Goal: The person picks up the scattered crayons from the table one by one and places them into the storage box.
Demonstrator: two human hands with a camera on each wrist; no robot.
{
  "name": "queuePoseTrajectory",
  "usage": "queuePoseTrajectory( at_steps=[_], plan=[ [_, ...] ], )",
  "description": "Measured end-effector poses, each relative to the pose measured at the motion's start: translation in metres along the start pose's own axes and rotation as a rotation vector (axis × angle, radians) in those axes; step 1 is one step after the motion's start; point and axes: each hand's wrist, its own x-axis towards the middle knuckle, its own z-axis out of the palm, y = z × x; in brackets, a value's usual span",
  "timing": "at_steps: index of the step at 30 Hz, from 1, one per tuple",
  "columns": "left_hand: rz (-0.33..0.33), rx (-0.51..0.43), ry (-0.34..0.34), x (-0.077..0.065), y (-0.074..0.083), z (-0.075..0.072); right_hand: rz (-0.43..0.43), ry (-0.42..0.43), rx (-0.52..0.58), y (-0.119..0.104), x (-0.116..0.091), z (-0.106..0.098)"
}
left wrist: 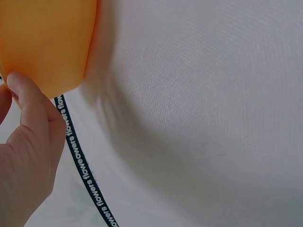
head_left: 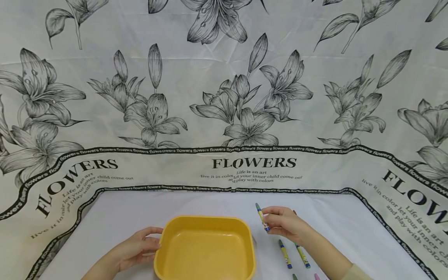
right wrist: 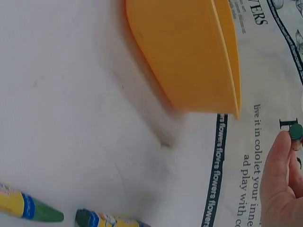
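A yellow plastic tub [head_left: 206, 249] stands on the white cloth, its inside bare where it shows. At its left side my left hand [head_left: 136, 249] holds the rim, with a fingertip against the outer wall in the left wrist view. Right of the tub, my right hand [head_left: 288, 225] pinches a green crayon [head_left: 261, 217] with a yellow wrapper, raised and tilted, green tip up. In the right wrist view only the crayon's dark green end [right wrist: 295, 131] shows above the fingers. Below that hand lie two more green crayons, one nearer the tub [head_left: 285, 254] and another beside the forearm [head_left: 302, 256].
At the bottom edge of the head view, a green crayon tip [head_left: 294, 277] and a pink crayon tip [head_left: 316, 276] are cut off. The white table cloth [head_left: 129, 210] meets a flower-printed curtain [head_left: 168, 171] at the back and both sides.
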Motion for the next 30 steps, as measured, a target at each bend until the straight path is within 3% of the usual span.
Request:
queuePoseTrajectory(
  at_steps=[13, 30],
  plan=[
    [0.004, 0.004, 0.004, 0.0, -0.001, -0.001, -0.006, -0.093, 0.008, 0.01, 0.016, 0.056],
    [0.023, -0.021, -0.038, 0.001, -0.005, -0.004, 0.018, -0.101, -0.119, 0.036, 0.044, 0.128]
  ],
)
